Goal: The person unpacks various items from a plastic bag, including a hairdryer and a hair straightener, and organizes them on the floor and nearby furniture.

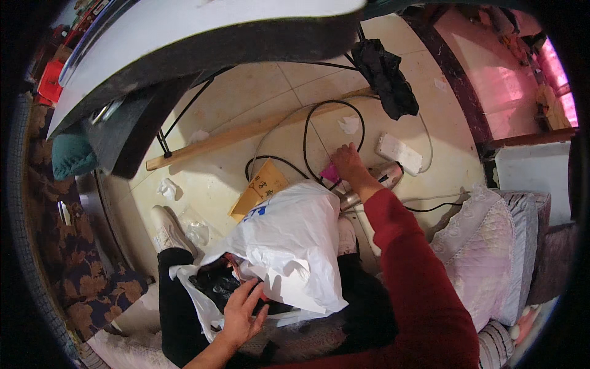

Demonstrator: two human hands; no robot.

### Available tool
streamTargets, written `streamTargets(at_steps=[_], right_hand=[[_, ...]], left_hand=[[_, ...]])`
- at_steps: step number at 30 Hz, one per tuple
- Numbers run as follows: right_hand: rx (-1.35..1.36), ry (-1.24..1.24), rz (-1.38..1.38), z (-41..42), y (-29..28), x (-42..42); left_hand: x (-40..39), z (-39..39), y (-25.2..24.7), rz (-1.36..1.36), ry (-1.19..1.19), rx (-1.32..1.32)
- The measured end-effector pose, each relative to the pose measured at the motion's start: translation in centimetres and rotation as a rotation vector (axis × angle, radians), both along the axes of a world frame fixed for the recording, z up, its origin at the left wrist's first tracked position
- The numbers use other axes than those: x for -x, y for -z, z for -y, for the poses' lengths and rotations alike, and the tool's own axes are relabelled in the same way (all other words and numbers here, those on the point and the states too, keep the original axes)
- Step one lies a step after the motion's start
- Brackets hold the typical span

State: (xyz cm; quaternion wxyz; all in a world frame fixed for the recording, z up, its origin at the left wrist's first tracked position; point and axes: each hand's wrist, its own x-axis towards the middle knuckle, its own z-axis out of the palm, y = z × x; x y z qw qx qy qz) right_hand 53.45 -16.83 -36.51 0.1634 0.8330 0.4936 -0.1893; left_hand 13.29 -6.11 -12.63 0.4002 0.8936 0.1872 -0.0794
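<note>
A white plastic bag (295, 230) lies across my lap with its mouth towards me. Inside it I see black plastic (216, 281) and a sheet of white paper (299, 293). My left hand (242, 313) rests at the bag's mouth with fingers apart, holding nothing. My right hand (351, 165) reaches down past the bag, its fingers bent on a small pink piece (330, 173). Part of that piece is hidden by the hand. Beside my right wrist lies a silver appliance (386, 176), apparently a hair dryer, partly covered by the forearm.
A brown paper envelope (259, 188) with writing leans by the bag. A black cable (305, 133) loops over the tiled floor near a white power strip (399, 153). Overhead is a white tabletop (221, 14); a wooden bar (249, 131) runs below. Crumpled tissue (167, 189) lies left, quilted cushions (479, 253) right.
</note>
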Motion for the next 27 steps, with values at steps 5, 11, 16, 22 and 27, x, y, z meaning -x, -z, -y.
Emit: streamTargets(at_steps=[5, 11, 16, 22, 27], right_hand=[[-0.494, 0.295, -0.133, -0.5, -0.2, -3.5], [-0.584, 0.629, 0.053, -1.4, 4.5, -7.4], [-0.439, 0.766, -0.309, -1.0, 5.5, -5.1], [-0.900, 0.989, -0.862, 3.2, -0.1, 0.1], [-1.036, 0.927, -1.139, 2.6, -20.9, 8.2]], left_hand=[[1.0, -1.4, 0.5, 0.138, -0.122, 0.011], [-0.1, -1.9, 0.6, 0.183, -0.194, -0.010], [0.3, -2.2, 0.8, 0.172, -0.188, -0.021], [1.4, -1.5, -1.2, 0.193, -0.283, -0.102], [6.5, 1.6, -4.7, 0.286, -0.461, -0.043]])
